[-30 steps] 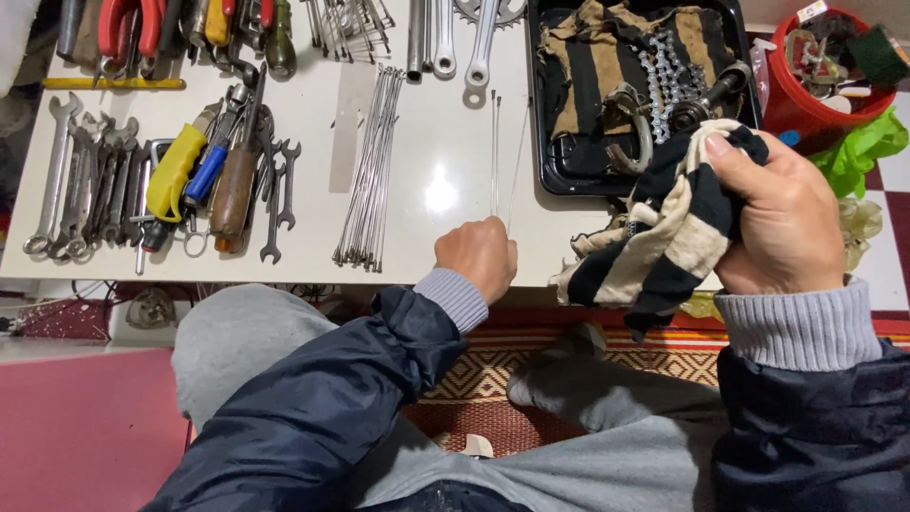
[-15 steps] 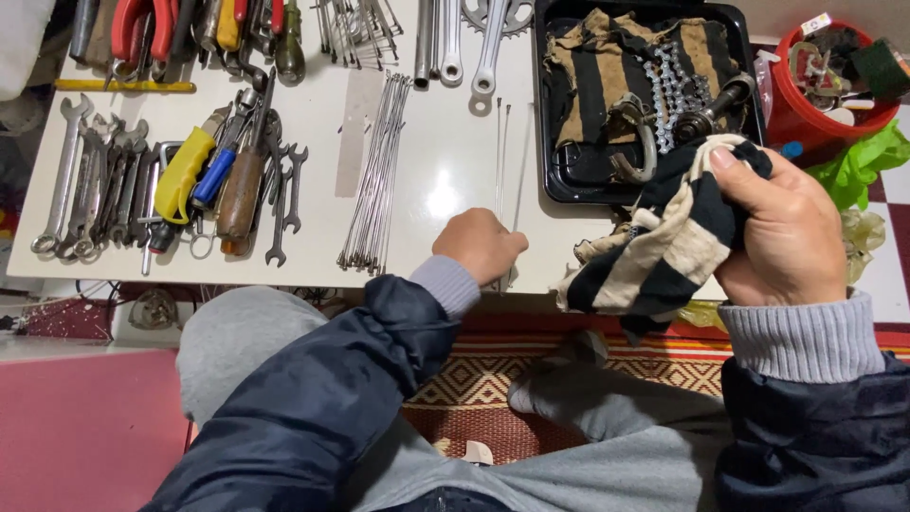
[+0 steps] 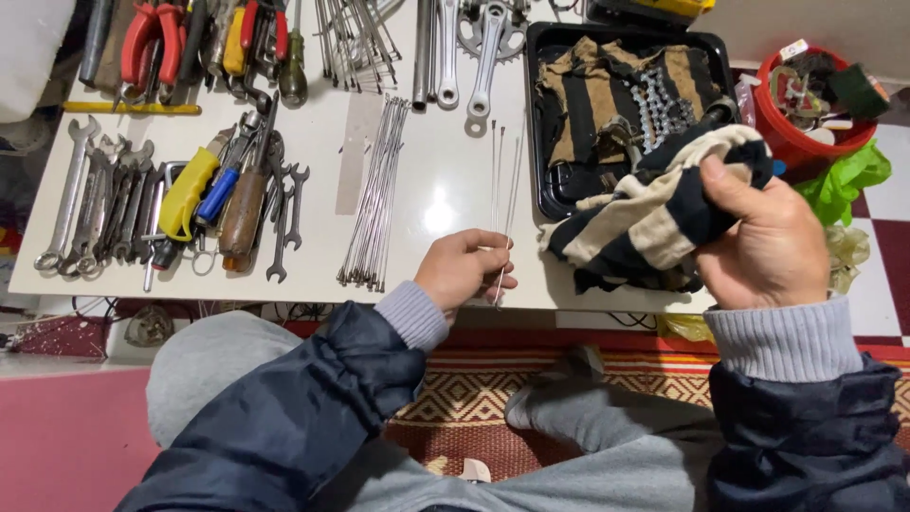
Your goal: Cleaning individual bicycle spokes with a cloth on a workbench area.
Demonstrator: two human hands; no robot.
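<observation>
Brightness: we see a well-lit, evenly bright scene.
Source: we judge the light comes from overhead, mirrored on the white counter [image 3: 436, 152].
Glare: we find a small hot spot on the counter beside the loose spokes [image 3: 502, 190].
Shadows: we see soft, short ones under the tools.
Focus: we read the centre sharp; the near sleeves look softer.
Edges: we notice slight wide-angle bending at the corners.

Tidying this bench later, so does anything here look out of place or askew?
Mostly orderly. A few loose spokes lie apart from the main spoke bundle, under the left hand. The striped rag in the right hand hangs over the black tray's rim.
</observation>
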